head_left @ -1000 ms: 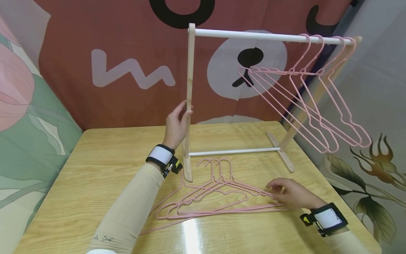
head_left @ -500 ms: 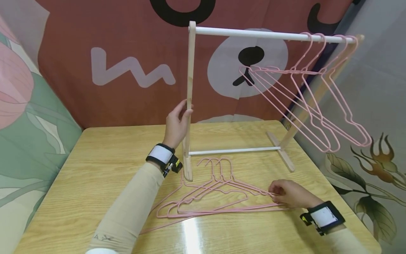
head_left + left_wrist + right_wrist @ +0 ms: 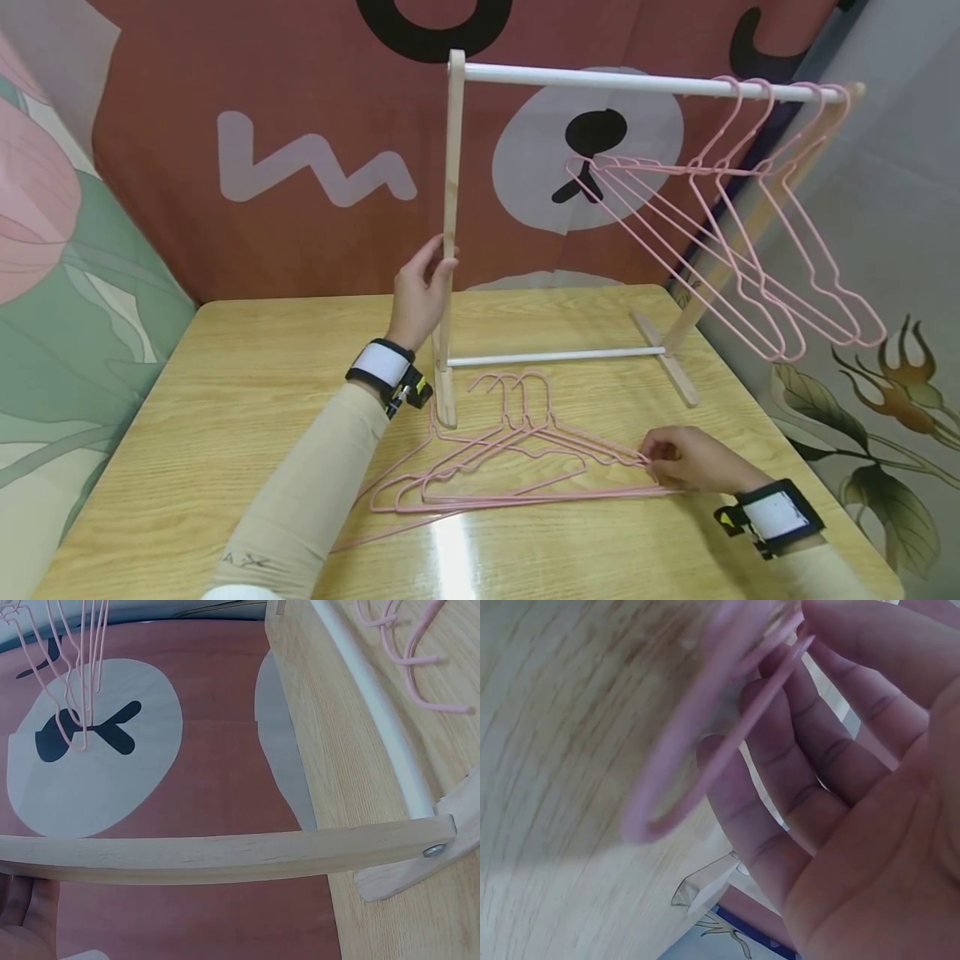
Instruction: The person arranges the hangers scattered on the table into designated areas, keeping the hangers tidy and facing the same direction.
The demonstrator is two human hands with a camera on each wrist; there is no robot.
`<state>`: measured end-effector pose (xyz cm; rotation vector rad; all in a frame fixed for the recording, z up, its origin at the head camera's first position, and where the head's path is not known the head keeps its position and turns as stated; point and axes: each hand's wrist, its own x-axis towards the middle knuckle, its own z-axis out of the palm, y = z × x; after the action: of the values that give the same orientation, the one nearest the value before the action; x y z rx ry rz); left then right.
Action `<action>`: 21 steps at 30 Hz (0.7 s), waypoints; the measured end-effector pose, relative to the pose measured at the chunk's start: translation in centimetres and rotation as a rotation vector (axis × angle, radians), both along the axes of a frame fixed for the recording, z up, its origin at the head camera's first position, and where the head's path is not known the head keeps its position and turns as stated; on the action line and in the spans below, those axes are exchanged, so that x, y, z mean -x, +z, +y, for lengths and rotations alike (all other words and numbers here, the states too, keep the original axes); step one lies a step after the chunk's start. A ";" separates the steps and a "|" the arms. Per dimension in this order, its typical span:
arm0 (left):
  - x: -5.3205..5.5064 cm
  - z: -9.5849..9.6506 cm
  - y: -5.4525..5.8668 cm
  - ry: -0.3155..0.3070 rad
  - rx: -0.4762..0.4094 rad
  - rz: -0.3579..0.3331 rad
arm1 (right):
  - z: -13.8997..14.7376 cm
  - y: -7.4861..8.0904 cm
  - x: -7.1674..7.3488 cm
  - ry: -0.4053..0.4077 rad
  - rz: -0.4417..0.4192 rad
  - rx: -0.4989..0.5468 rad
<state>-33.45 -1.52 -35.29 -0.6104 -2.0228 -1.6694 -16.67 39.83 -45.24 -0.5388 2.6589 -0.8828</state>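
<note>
My left hand [image 3: 420, 302] grips the near wooden post [image 3: 453, 167] of a clothes rack, thumb in front and fingers behind. In the left wrist view the post [image 3: 187, 856] crosses the frame, with part of the hand at lower left. On the table, my right hand [image 3: 693, 460] pinches the right end of a pink hanger [image 3: 555, 498] in an overlapping group. Up close in the right wrist view, the hanger's bent wire end [image 3: 679, 765] meets the thumb and fingertips. Another pink hanger [image 3: 405, 531] lies at the left, partly behind my left forearm.
Several pink hangers [image 3: 686, 170] hang at the right end of the rack's white top rail [image 3: 585, 77]. A white lower bar [image 3: 555, 357] joins the wooden feet [image 3: 678, 379]. The wooden table [image 3: 247, 375] backs onto a printed cloth [image 3: 300, 242].
My right hand has moved slightly right, and its thumb and fingers have closed on the hanger's end. My left hand stays on the post.
</note>
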 end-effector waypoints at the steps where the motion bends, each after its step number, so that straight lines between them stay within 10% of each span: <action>1: 0.0 0.0 0.0 -0.001 0.000 0.000 | 0.1 0.1 0.0 0.007 0.009 0.005; 10: 0.1 -0.1 -0.1 -0.014 -0.003 0.000 | 0.9 0.3 -0.2 0.101 0.146 0.075; 21: 0.1 0.0 -0.1 -0.012 0.003 0.006 | 1.7 1.1 -0.5 0.188 0.020 0.259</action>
<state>-33.56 -1.56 -35.40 -0.6284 -2.0220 -1.6695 -16.21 41.53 -44.13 -0.8464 2.4736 -1.1741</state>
